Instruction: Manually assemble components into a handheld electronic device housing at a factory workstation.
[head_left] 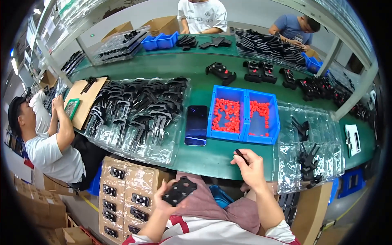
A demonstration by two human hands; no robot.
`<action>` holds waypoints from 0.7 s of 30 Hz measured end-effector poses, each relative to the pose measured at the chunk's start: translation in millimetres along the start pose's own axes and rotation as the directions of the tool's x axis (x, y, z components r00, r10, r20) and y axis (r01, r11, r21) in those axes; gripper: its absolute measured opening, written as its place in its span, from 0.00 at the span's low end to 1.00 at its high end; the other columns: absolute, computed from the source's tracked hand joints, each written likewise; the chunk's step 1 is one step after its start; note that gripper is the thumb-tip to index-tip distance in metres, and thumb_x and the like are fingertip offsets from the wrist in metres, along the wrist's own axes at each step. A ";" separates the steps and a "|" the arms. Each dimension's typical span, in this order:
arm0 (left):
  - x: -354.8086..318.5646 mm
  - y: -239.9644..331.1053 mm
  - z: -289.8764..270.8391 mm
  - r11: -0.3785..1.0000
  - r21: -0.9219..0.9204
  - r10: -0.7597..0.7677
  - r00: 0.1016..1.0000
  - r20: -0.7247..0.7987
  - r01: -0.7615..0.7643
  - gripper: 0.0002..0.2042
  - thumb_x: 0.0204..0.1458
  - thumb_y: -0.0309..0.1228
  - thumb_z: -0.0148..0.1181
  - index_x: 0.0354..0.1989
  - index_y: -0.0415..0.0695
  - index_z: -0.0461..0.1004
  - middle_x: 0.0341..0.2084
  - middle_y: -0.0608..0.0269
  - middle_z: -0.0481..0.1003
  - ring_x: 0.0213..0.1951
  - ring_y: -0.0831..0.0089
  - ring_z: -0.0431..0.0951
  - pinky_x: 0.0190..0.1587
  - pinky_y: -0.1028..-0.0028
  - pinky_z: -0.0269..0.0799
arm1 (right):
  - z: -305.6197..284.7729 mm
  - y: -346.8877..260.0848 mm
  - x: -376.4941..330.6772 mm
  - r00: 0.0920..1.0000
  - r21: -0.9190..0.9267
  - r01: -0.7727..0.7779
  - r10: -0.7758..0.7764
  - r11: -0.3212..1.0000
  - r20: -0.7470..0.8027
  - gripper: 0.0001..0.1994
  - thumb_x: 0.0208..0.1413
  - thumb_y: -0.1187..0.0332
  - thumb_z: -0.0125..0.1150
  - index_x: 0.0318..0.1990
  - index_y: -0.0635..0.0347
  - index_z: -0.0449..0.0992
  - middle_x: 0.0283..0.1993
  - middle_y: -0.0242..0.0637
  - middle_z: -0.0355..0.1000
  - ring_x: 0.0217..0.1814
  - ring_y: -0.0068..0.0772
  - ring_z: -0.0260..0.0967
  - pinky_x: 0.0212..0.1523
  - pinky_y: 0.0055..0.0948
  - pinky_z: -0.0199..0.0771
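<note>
Hands sit nearest, over the lap: the left hand (165, 200) cradles a flat black plate (179, 191) in curled fingers, while the right hand (251, 167) pinches a small black stick (240, 156). Beyond, on the green table (212, 157), stand two blue bins (243, 115) of red caps (226, 115) beside a dark phone (197, 124).

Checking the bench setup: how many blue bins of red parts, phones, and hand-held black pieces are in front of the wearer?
Blue bins of red parts: 2
Dark phone: 1
Black plate in the left hand: 1
Small black piece in the right hand: 1
Total: 5
</note>
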State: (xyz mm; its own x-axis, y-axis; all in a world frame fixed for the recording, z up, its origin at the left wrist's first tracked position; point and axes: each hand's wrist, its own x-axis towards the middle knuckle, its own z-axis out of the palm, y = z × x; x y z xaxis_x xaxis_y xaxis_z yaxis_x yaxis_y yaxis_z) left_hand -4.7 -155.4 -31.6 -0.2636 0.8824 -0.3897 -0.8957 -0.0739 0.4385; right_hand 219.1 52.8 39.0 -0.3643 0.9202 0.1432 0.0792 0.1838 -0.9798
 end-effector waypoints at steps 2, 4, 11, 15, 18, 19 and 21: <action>17.1 -6.5 59.1 0.955 -0.142 -0.188 0.903 0.385 0.260 0.25 0.54 0.50 0.57 0.52 0.44 0.67 0.50 0.44 0.71 0.28 0.48 0.78 0.24 0.60 0.76 | -5.8 -25.5 -10.2 0.992 0.264 -0.123 0.122 0.957 0.020 0.10 0.55 0.79 0.57 0.44 0.66 0.73 0.33 0.41 0.78 0.23 0.23 0.66 0.26 0.15 0.66; 43.4 -19.5 72.9 0.984 -0.002 -0.154 0.858 0.490 0.178 0.23 0.55 0.47 0.58 0.52 0.44 0.67 0.49 0.44 0.71 0.29 0.48 0.78 0.24 0.62 0.76 | -8.6 -39.2 -13.4 0.985 0.321 -0.172 0.172 0.931 0.029 0.11 0.54 0.79 0.57 0.46 0.66 0.72 0.34 0.41 0.78 0.23 0.22 0.65 0.26 0.15 0.65; 75.9 -66.6 134.0 0.969 0.247 -0.081 0.927 0.366 -0.013 0.29 0.56 0.42 0.57 0.61 0.37 0.60 0.46 0.43 0.72 0.30 0.55 0.80 0.26 0.70 0.78 | -22.9 -34.5 -13.2 0.993 0.093 0.107 -0.101 0.990 -0.066 0.09 0.52 0.79 0.62 0.41 0.69 0.74 0.33 0.36 0.74 0.23 0.18 0.60 0.26 0.17 0.62; 75.9 -80.2 137.8 0.929 0.338 -0.030 0.880 0.473 -0.151 0.33 0.56 0.38 0.57 0.66 0.35 0.53 0.46 0.44 0.73 0.33 0.56 0.81 0.31 0.70 0.80 | -19.7 -35.9 -12.6 0.987 -0.078 0.101 -0.110 0.992 -0.119 0.10 0.49 0.77 0.67 0.38 0.66 0.74 0.28 0.31 0.69 0.24 0.17 0.59 0.26 0.17 0.62; 76.7 -81.7 136.5 0.925 0.334 -0.021 0.855 0.518 -0.179 0.33 0.56 0.37 0.57 0.66 0.35 0.52 0.48 0.43 0.72 0.35 0.54 0.81 0.33 0.70 0.81 | -16.7 -30.9 -9.6 0.987 0.073 -0.040 0.051 0.997 -0.151 0.11 0.47 0.75 0.69 0.37 0.65 0.74 0.27 0.31 0.68 0.24 0.17 0.59 0.26 0.17 0.62; 77.5 -81.1 136.8 0.921 0.336 -0.015 0.842 0.540 -0.199 0.33 0.56 0.36 0.57 0.67 0.35 0.51 0.49 0.43 0.71 0.36 0.53 0.81 0.34 0.70 0.81 | -15.4 -29.0 -6.9 0.979 0.155 -0.106 0.130 0.982 -0.157 0.11 0.46 0.75 0.69 0.37 0.65 0.74 0.26 0.31 0.67 0.24 0.17 0.59 0.26 0.17 0.62; 85.3 -77.9 138.3 0.914 0.340 -0.007 0.827 0.562 -0.224 0.34 0.56 0.35 0.57 0.67 0.35 0.51 0.50 0.43 0.71 0.37 0.53 0.80 0.34 0.69 0.81 | -12.1 -25.8 2.3 0.967 0.243 -0.167 0.207 0.956 -0.150 0.12 0.45 0.72 0.71 0.36 0.63 0.74 0.25 0.30 0.65 0.24 0.17 0.60 0.25 0.18 0.61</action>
State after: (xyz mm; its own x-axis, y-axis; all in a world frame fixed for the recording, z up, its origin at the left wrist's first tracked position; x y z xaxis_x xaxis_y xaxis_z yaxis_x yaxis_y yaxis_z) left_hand 92.1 -10.1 13.0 -0.0108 0.9914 0.1301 -0.6377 -0.1070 0.7628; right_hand 227.4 54.4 66.4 -0.1970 0.9794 -0.0437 -0.0888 -0.0622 -0.9941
